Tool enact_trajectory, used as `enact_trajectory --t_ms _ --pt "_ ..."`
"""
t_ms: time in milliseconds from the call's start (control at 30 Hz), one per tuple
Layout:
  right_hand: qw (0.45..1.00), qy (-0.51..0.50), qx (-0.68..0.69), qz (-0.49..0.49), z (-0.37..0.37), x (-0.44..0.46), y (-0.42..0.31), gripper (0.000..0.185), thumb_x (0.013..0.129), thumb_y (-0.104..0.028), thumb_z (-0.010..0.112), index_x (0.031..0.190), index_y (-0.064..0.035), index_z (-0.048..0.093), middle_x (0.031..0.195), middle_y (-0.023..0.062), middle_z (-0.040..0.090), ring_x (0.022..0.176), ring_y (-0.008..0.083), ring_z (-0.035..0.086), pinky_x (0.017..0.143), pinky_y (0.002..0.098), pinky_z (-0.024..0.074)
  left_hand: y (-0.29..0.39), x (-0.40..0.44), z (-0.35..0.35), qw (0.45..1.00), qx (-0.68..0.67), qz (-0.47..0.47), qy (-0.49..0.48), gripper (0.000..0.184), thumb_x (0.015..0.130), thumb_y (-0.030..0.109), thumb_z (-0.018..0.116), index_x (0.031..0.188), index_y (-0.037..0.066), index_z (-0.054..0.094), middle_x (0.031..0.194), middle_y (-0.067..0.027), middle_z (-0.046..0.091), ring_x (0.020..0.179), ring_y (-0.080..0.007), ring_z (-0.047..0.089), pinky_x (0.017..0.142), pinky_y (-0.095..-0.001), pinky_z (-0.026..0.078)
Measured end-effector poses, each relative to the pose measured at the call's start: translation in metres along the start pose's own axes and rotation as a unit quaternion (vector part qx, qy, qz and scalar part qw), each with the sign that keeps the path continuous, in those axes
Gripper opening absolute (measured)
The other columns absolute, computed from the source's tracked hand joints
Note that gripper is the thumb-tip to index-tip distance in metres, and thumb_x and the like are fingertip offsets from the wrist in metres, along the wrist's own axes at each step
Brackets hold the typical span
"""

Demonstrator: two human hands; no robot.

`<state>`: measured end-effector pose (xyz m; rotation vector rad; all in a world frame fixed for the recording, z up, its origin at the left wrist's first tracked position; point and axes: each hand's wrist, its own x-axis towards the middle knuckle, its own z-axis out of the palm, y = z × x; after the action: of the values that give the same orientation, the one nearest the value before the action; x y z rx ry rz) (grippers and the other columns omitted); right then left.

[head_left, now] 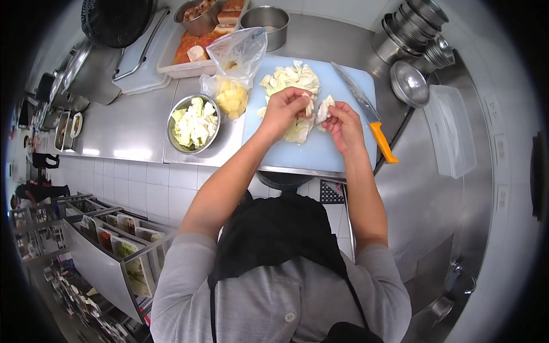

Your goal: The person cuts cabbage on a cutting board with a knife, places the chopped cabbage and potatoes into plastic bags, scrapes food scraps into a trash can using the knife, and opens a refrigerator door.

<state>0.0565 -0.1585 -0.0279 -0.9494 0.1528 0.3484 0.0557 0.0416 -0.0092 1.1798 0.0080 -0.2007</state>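
The left hand [286, 111] and right hand [343, 123] are apart over the cutting board [337, 148], each pinching 1 piece of pale leafy vegetable. More leaf pieces [291, 77] lie from the board's far left corner toward its near edge; 1 knife [360, 97] slants along its right edge, orange handle at the near right corner.

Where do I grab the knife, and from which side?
Take the knife by its orange handle, coming from the person's near right. The handle juts past the right edge of the cutting board, angled back toward the person, while the blade points away; that side should also avoid the right hand.
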Motion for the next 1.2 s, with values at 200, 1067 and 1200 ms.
enact_trajectory --t_ms 200,1067,1200 --pt "0.924 0.051 -0.325 -0.196 0.022 0.015 0.022 0.030 0.090 -0.013 0.072 0.115 -0.0024 0.061 0.109 0.0127 0.068 0.090 0.0195 0.070 0.073 0.0329 0.0570 -0.008 0.015 -0.013 0.981 0.179 0.071 0.023 0.011 0.089 0.005 0.071 0.098 0.001 0.066 0.088 -0.0031 0.067 0.079 -0.0098 0.065 0.072 -0.0264 0.056" --pt "0.559 0.008 -0.809 -0.182 0.140 -0.005 0.046 0.011 0.090 -0.013 0.064 0.094 -0.0043 0.070 0.089 0.0158 0.070 0.085 0.0368 0.066 0.075 0.0472 0.0531 0.046 -0.129 -0.160 0.800 0.412 0.333 0.282 0.023 0.086 0.001 0.067 0.109 0.000 0.073 0.087 -0.0122 0.068 0.072 -0.0213 0.064 0.065 -0.0313 0.052" --pt "0.577 -0.018 -0.742 -0.340 0.159 -0.001 0.069 0.011 0.090 -0.014 0.065 0.089 -0.0039 0.069 0.088 0.0168 0.068 0.085 0.0377 0.065 0.074 0.0484 0.0524 0.050 -0.147 -0.219 0.668 0.529 0.305 0.425 0.040 0.084 0.004 0.064 0.123 -0.002 0.065 0.110 -0.0219 0.062 0.093 -0.0328 0.062 0.084 -0.0440 0.050"
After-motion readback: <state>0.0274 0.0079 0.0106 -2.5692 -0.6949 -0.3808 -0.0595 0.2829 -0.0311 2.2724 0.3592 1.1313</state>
